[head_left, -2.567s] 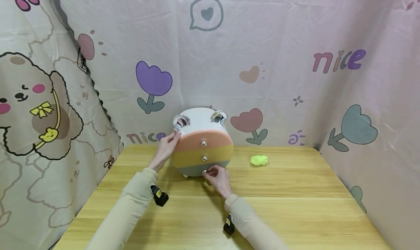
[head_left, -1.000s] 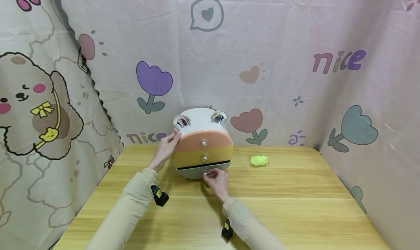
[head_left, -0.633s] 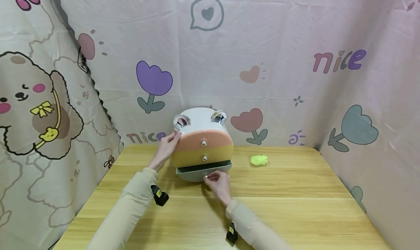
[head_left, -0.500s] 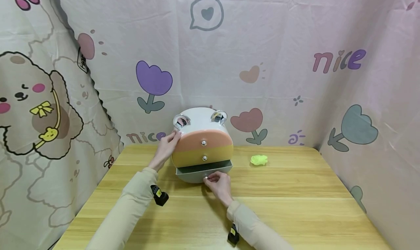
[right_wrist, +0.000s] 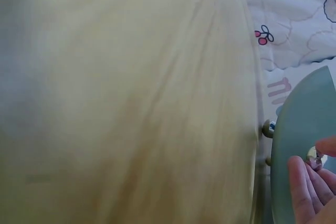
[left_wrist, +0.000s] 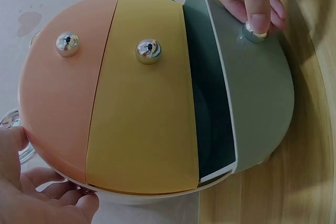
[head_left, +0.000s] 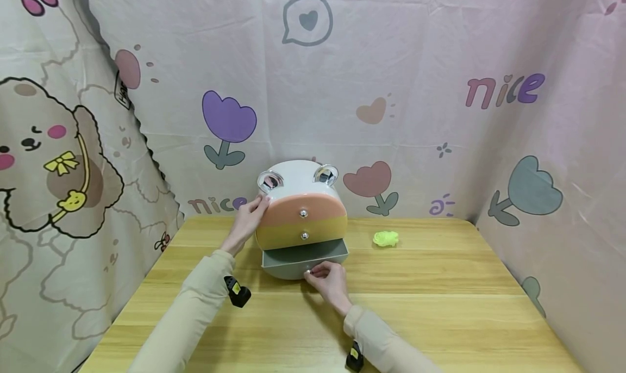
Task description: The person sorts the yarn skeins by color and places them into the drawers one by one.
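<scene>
A small frog-faced drawer box (head_left: pixel 299 177) with a white top and silver ring eyes stands on the table. Its orange and yellow drawers are closed. The grey-green bottom drawer (head_left: pixel 283 272) is pulled partway out, its dark inside partly visible in the left wrist view. My left hand (head_left: pixel 248 221) grips the box's left side, thumb near the front edge and fingers curled along the side. Between thumb and fingers, my right hand (head_left: pixel 332 287) pinches the bottom drawer's silver knob (left_wrist: pixel 254 35).
A bright yellow-green small lumpy object (head_left: pixel 386 238) lies on the wooden table (head_left: pixel 440 297) to the right of the box. Behind the table hangs a printed curtain (head_left: pixel 313 90), which also runs along both sides.
The bottom drawer has gone from closed to partway out toward me, the right hand moving back with its knob. The left hand has stayed on the box's side.
</scene>
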`<action>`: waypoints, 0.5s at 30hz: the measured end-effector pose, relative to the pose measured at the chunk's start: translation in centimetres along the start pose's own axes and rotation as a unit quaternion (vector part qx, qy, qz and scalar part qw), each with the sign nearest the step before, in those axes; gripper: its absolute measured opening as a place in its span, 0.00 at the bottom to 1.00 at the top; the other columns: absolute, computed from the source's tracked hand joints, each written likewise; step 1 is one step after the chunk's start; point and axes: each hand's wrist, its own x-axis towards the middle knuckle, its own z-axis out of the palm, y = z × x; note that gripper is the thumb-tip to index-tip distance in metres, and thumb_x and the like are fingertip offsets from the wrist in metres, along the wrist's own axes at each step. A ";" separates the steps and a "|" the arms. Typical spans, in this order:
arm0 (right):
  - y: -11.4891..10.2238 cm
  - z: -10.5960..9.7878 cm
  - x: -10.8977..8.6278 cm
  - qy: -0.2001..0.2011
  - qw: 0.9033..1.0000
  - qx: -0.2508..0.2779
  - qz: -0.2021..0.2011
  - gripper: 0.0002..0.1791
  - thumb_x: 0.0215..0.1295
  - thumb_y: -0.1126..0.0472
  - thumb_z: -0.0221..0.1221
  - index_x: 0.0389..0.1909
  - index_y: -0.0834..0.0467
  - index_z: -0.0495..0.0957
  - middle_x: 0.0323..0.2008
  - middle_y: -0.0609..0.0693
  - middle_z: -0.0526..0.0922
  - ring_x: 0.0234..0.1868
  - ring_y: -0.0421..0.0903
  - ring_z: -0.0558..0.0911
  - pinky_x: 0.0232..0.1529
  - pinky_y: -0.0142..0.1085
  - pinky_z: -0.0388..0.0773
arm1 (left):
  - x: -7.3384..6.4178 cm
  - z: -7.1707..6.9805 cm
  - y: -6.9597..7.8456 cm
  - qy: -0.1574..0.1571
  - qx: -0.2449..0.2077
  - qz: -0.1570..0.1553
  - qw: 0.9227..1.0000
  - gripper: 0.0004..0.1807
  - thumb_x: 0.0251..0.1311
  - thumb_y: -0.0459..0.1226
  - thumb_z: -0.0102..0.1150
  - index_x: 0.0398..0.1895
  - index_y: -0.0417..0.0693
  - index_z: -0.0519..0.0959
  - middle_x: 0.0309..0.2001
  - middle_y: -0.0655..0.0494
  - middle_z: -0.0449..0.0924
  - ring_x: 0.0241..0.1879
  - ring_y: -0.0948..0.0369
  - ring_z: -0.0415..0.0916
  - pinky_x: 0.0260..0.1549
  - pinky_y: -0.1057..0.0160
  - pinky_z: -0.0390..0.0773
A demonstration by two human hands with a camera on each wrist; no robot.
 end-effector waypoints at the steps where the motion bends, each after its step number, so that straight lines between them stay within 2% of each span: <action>1: 0.0 0.0 -0.1 -0.002 1.000 -0.001 0.000 0.09 0.51 0.65 0.73 0.27 0.66 0.84 0.26 0.59 0.88 0.25 0.38 0.83 0.28 0.25 0.81 | 0.0 0.0 0.0 0.000 -0.001 0.001 1.000 0.37 0.77 0.55 0.41 0.79 0.43 0.53 0.81 0.50 0.48 0.81 0.48 0.46 0.80 0.49 0.52; 15: 0.1 -1.0 -1.2 -0.040 0.999 0.004 0.008 0.10 0.51 0.65 0.73 0.29 0.67 0.84 0.27 0.60 0.89 0.26 0.38 0.85 0.30 0.26 0.83 | -0.1 0.0 0.0 0.000 -0.005 0.003 1.000 0.37 0.77 0.55 0.41 0.78 0.43 0.53 0.81 0.50 0.48 0.81 0.48 0.46 0.80 0.49 0.52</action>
